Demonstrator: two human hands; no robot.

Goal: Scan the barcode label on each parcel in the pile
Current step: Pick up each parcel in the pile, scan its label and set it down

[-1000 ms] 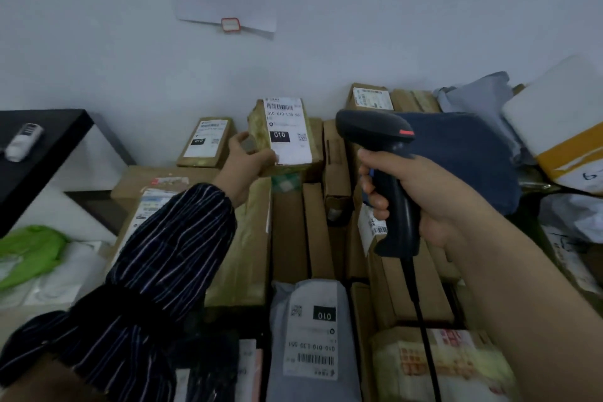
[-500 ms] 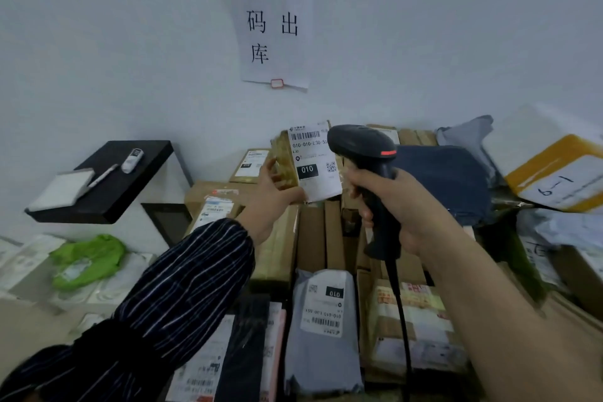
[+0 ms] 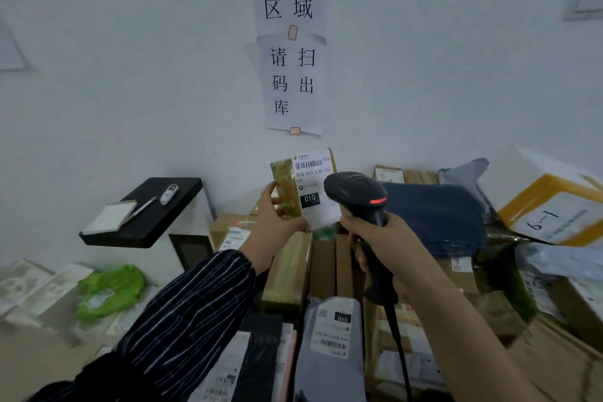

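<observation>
nearest, a grey mailer [image 3: 332,365] lies label-up in the pile [image 3: 323,264]. the right grip [image 3: 388,248] is closed round the scanner [image 3: 355,189] handle. the left grip [image 3: 274,228] pinches a brown parcel [image 3: 285,186] upright above the pile, barcode label [image 3: 311,183] beside the scanner. judged progress: one scan in hand; many parcels left beyond.

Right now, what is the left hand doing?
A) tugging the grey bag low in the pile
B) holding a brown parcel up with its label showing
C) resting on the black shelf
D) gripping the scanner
B: the left hand grips the brown parcel above the pile, its white label facing the camera, while the right hand holds the scanner beside it.
</observation>
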